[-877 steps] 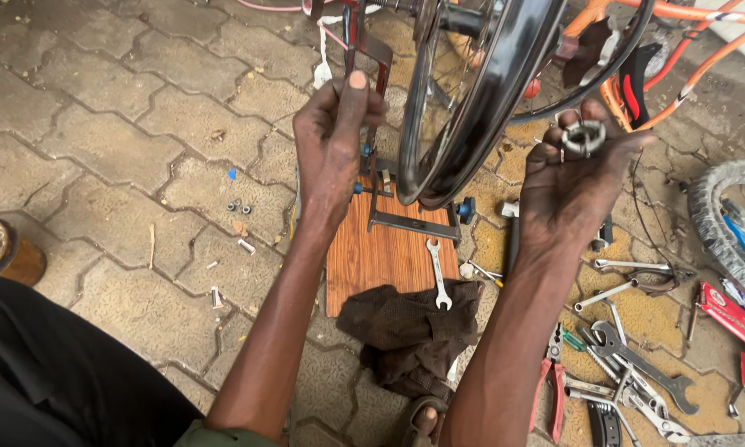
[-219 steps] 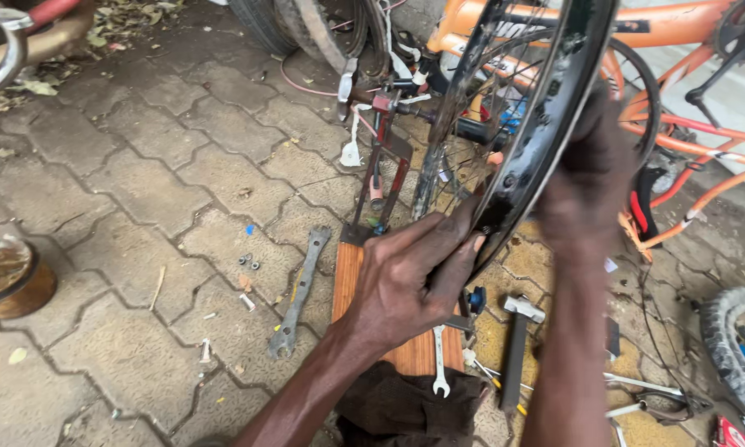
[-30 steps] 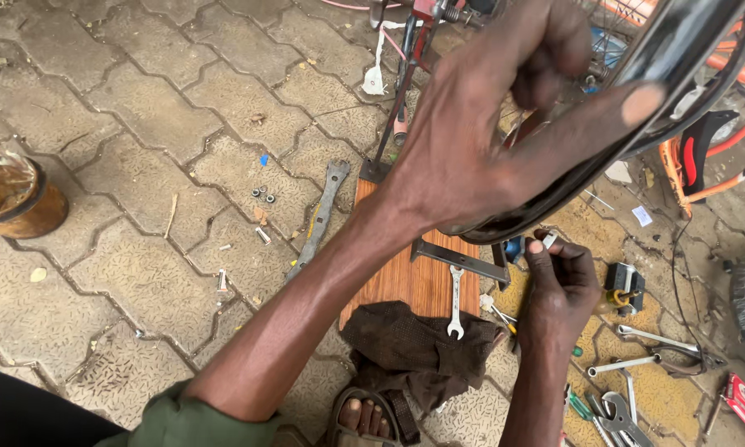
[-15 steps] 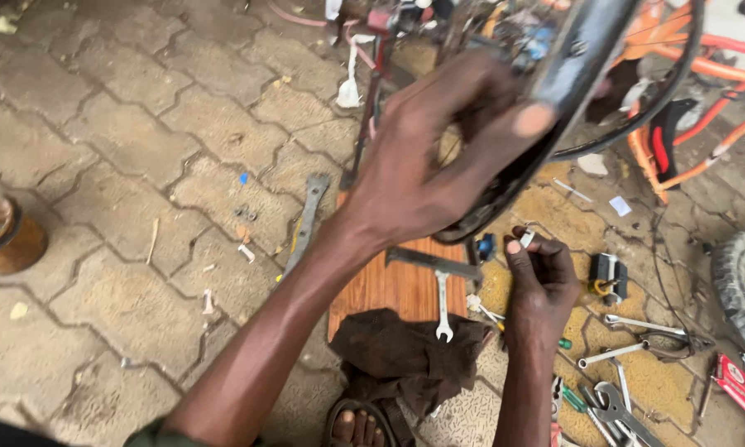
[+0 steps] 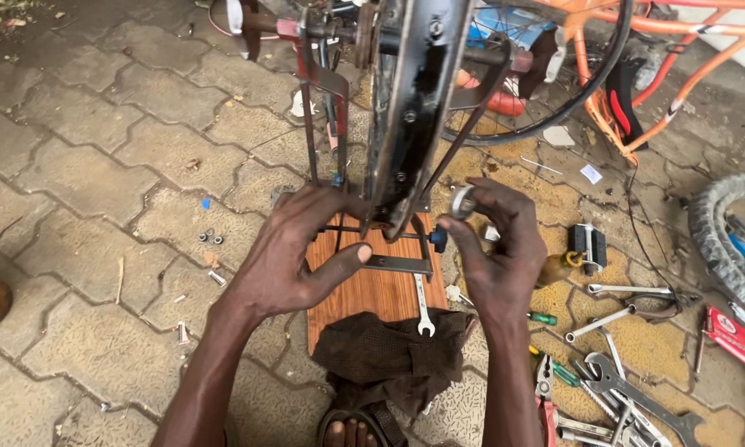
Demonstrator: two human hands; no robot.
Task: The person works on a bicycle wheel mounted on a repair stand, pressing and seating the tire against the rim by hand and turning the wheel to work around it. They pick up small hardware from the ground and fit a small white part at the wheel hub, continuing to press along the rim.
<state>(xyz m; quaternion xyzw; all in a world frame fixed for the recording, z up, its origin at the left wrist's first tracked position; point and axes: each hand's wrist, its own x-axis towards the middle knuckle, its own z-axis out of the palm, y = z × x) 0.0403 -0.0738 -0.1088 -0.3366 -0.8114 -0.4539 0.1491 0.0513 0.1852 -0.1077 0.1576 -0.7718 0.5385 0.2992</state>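
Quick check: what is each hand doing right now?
Left hand: open, fingers at the wheel rim.
Right hand: pinching a small metal ring.

The left hand (image 5: 294,252) is touching the bottom of the wheel rim (image 5: 409,108) sitting in a truing stand (image 5: 389,248). The right hand (image 5: 492,248) is pinching a small metal ring (image 5: 463,201) beside it.

Black rim (image 5: 414,99), orange frame (image 5: 678,25), brown cloth (image 5: 389,356).

Soft, even daylight fills the scene, bright without glare; shadows are faint and diffuse on the grey interlocking paving stones (image 5: 83,165). Focus is sharp at the centre, while the dark metal bicycle wheel rim (image 5: 414,99) close to the lens looks slightly soft and stretched toward the top edge.
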